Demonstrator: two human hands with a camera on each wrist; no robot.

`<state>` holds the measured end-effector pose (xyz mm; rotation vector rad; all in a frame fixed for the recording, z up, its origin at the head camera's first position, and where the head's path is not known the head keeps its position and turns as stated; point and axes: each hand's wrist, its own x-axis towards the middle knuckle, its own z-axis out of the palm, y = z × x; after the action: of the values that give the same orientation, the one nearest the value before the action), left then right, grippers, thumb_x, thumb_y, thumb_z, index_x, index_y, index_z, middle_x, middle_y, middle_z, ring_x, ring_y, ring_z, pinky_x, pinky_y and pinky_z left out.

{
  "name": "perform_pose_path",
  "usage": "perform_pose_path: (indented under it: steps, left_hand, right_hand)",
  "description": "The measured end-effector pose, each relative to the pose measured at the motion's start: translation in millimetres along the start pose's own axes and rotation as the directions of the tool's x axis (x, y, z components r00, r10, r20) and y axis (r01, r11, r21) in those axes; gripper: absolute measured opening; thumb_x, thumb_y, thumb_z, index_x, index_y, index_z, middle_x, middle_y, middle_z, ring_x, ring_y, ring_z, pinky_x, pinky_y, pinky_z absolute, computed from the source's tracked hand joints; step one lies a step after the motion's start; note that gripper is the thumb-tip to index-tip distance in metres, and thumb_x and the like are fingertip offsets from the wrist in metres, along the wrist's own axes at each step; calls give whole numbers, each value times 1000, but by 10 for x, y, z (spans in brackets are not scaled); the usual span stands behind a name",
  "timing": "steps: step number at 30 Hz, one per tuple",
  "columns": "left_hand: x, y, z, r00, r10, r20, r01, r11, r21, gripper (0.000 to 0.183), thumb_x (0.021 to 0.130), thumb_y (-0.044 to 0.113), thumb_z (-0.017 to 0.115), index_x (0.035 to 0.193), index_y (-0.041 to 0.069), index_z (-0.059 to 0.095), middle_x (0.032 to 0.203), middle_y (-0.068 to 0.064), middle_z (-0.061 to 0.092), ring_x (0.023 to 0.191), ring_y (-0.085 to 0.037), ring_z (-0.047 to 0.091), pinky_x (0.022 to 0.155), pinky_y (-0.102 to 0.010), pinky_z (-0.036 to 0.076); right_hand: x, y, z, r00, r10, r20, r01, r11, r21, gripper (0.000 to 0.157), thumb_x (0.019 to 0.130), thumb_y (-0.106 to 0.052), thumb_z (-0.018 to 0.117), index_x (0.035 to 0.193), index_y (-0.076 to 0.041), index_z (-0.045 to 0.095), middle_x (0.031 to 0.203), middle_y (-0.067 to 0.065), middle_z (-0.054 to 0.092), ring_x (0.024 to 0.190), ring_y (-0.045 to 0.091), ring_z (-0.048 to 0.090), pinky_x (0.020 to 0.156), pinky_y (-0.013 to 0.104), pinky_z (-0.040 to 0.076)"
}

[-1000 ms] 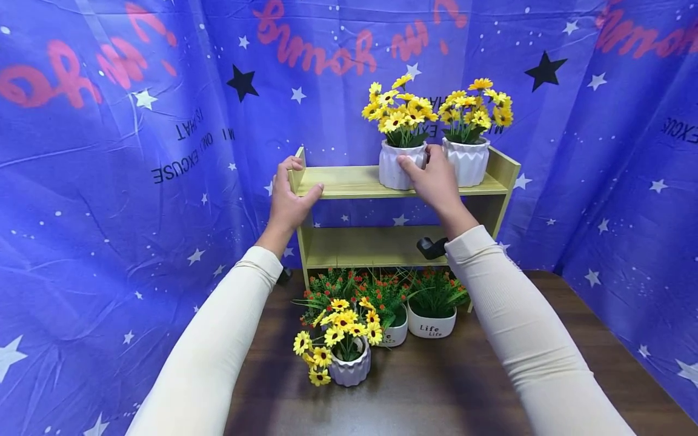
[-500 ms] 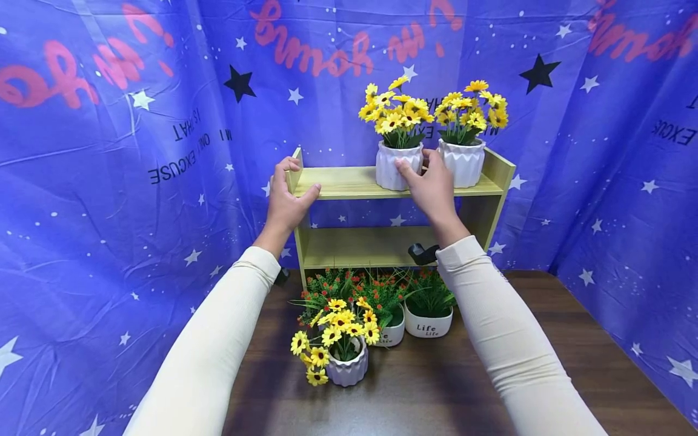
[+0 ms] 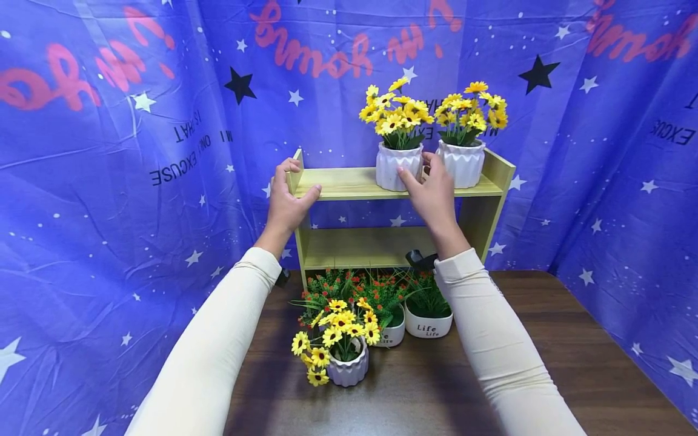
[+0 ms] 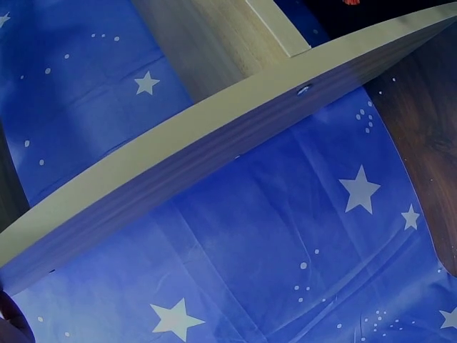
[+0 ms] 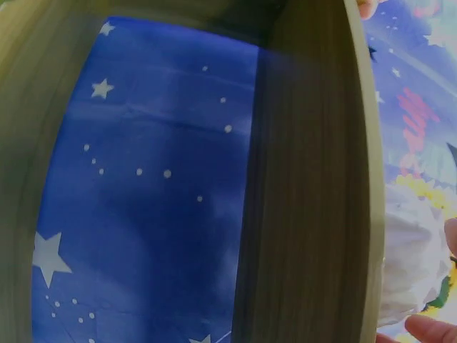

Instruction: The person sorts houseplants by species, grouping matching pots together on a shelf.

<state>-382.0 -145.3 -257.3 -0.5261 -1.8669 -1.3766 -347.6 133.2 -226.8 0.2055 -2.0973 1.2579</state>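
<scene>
My left hand (image 3: 287, 203) grips the upper left side panel of a pale wooden shelf unit (image 3: 340, 178), thumb at the front edge and fingers round the outside. In the left wrist view that side panel (image 4: 214, 136) crosses diagonally. My right hand (image 3: 434, 194) holds a white fluted flowerpot (image 3: 394, 165) of yellow daisies by its right side, thumb on the front, fingers in the gap behind. This pot stands upright on the top shelf. A second matching flowerpot (image 3: 465, 165) stands just right of it. The right wrist view shows the held flowerpot (image 5: 410, 257) beyond the shelf board.
A third daisy pot (image 3: 349, 368) stands on the dark wooden table (image 3: 414, 399) in front. Behind it, white oval pots marked "Life" (image 3: 429, 327) hold red-flowered greenery below the bare middle shelf (image 3: 365, 248). A blue starred curtain (image 3: 136, 242) surrounds the table.
The view has shifted slightly. The right hand's fingers have loosened a little at the pot's right side, showing a small gap there. The pots and the left hand stay in place.
</scene>
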Motion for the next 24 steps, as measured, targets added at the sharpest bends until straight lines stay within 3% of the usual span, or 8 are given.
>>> perform_pose_path:
  steps: [4,11,18,24]
  left_hand:
    - [-5,-10,9,1000,3,1,-3,1000,0,49,75,12,78,112,5,46,137,-9,51,120,-23,40,103,-37,31]
    - [8,-25,13,1000,22,-9,-22,1000,-7,49,75,11,78,112,3,46,137,-14,51,120,-25,41,102,-38,31]
    - [16,-32,27,1000,24,-15,-23,1000,10,48,75,11,78,111,6,46,136,-10,52,120,-23,41,104,-34,31]
    - [18,-42,29,1000,16,-14,-15,1000,13,49,74,12,78,111,7,46,136,-7,52,120,-22,41,103,-34,31]
  right_hand:
    - [-155,19,-31,998,-28,-55,31,998,58,64,89,-35,73,138,-1,50,140,16,54,131,28,50,102,43,45]
    - [-532,144,-93,975,-76,-208,105,986,130,55,88,-27,75,130,2,57,130,18,60,122,25,56,94,39,50]
    - [-955,395,-82,975,-30,-219,72,979,190,50,88,-26,75,129,-2,59,125,10,63,116,19,58,90,41,52]
    - [-1269,566,-28,984,39,-171,1,973,232,48,89,-24,74,130,-3,58,126,8,63,118,19,58,88,29,51]
